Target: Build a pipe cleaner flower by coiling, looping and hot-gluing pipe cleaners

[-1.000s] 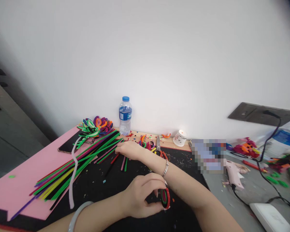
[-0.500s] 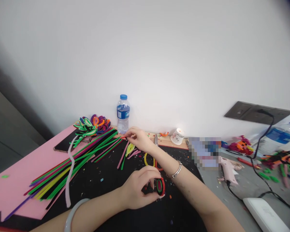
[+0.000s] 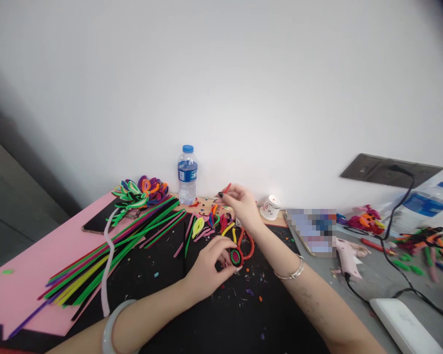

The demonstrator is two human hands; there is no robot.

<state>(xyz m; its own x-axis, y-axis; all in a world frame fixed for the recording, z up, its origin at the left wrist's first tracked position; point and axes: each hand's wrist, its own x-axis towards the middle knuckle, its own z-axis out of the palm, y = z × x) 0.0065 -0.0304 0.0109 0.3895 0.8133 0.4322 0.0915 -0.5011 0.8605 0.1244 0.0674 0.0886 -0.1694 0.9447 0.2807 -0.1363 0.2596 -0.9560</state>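
Note:
My left hand [image 3: 206, 268] pinches a small coiled disc of pipe cleaner [image 3: 236, 256], red outside with green and black rings inside, just above the black mat [image 3: 192, 305]. My right hand [image 3: 239, 202] is raised near the back of the table and holds a short red pipe cleaner piece [image 3: 226, 188] between its fingertips. Below it lie short bent pieces in yellow, pink and orange [image 3: 206, 227]. A long bundle of green, black, pink and yellow pipe cleaners [image 3: 114, 248] fans out to the left.
A water bottle [image 3: 187, 174] stands by the wall. A phone [image 3: 96, 222] and looped flower shapes [image 3: 140, 191] rest on the pink foam sheet [image 3: 15, 285]. A white cup [image 3: 269, 208], glue gun [image 3: 349, 255], cables and a white block [image 3: 406, 324] sit to the right.
My right hand lifted off the mat from the stick bundle and moved right and up, now holding a red piece. My left hand shifted forward with the coil.

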